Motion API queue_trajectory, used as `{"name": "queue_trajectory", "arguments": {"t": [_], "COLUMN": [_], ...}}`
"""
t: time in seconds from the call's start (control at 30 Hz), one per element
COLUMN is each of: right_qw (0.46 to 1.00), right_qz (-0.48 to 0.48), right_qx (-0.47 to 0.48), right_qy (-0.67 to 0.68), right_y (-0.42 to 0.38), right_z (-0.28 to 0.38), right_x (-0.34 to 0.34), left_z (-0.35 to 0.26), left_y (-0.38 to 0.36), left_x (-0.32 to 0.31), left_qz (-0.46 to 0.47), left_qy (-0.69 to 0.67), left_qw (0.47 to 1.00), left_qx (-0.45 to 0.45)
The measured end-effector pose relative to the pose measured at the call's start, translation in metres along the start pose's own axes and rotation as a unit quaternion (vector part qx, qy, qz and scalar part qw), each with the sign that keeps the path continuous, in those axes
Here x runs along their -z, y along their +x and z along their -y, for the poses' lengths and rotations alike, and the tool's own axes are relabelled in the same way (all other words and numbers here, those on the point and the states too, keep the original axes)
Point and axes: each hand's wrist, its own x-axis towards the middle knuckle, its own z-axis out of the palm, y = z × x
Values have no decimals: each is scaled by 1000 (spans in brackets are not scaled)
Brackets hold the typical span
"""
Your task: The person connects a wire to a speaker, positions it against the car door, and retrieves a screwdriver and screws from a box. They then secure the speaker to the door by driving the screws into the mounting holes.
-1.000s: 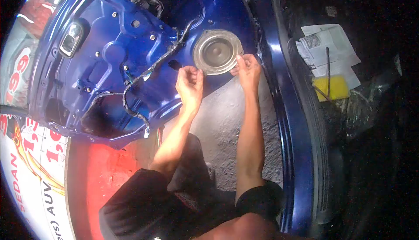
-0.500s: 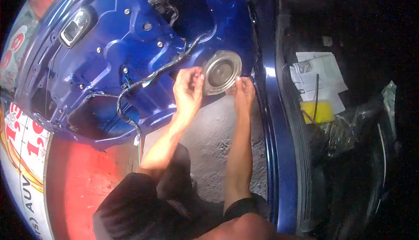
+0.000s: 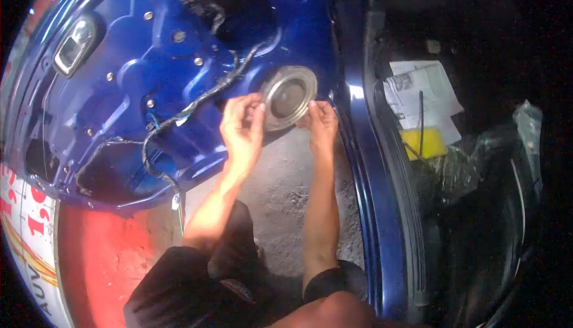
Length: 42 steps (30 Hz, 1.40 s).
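Observation:
A round speaker (image 3: pixel 289 99) with a dark cone and a pale metallic rim is at the lower corner of a bare blue car door (image 3: pixel 173 36). My left hand (image 3: pixel 243 122) pinches the rim on its left side. On the lower right, my right hand (image 3: pixel 320 122) grips the same rim between thumb and fingers. Whether the speaker's back touches the door is hidden. A dark wiring harness (image 3: pixel 203 95) runs across the door panel to the left of my hands, its lower end hanging below the door edge.
A chrome inner door handle (image 3: pixel 74 48) sits at upper left. To the right are the blue door sill (image 3: pixel 364 149), papers (image 3: pixel 424 98) and a yellow item (image 3: pixel 425 144) in the dark car interior. A red surface (image 3: pixel 107 256) and a printed banner (image 3: pixel 33 238) lie lower left.
The view has shifted, so the door and speaker appear slightly farther left. Both hands keep their hold on the speaker rim, with little other visible movement.

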Motion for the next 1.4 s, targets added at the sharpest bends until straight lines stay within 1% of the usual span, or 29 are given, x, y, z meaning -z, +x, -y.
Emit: {"name": "queue_trajectory", "arguments": {"t": [0.03,0.1,0.13,0.23,0.33,0.43,0.53,0.63,0.73,0.83,0.93,1.03,1.07,1.17,1.2,1.3,1.4], "right_qw": [1000,999,998,995,996,993,992,990,984,984,984,993,995,996,996,998,996], "right_qz": [-8,-12,-32,-54,-52,-62,-49,-29,-10,-1,9,14,-1,3,-6,-7,-54], "right_qx": [15,43,46,73,63,64,82,82,75,83,71,59,50,76,71,58,38], "right_qy": [-4,-9,-20,-46,-38,-80,-78,-108,-164,-160,-161,-104,-86,-44,-50,-1,-68], "right_y": [-1,-2,-3,-2,-2,-4,2,7,7,10,12,12,12,14,15,13,15], "right_z": [1,1,2,2,3,12,6,9,19,21,22,20,20,8,8,12,17], "right_x": [-1,-7,-11,-12,-11,-16,-15,-14,-8,-7,-4,-3,-5,-2,-3,-3,-1], "left_z": [3,4,12,15,24,26,29,29,36,31,35,35,35,34,43,44,43], "left_y": [2,6,7,7,4,1,0,0,-6,-12,-14,-17,-17,-20,-22,-29,-39], "left_x": [-1,0,-4,-7,-9,-11,-12,-10,-15,-19,-20,-22,-23,-18,-19,-10,-9], "left_qz": [-16,-26,-44,-59,-76,-83,-90,-79,-85,-83,-78,-80,-89,-70,-67,-42,-1], "left_qy": [15,22,32,33,65,63,63,75,-31,-132,-119,-125,-109,-110,-135,28,-54], "left_qw": [1000,999,998,997,994,994,993,992,995,984,989,987,989,984,982,998,988], "left_qx": [-9,4,-26,-23,-47,-35,-52,-66,32,85,49,68,51,119,112,48,143]}}
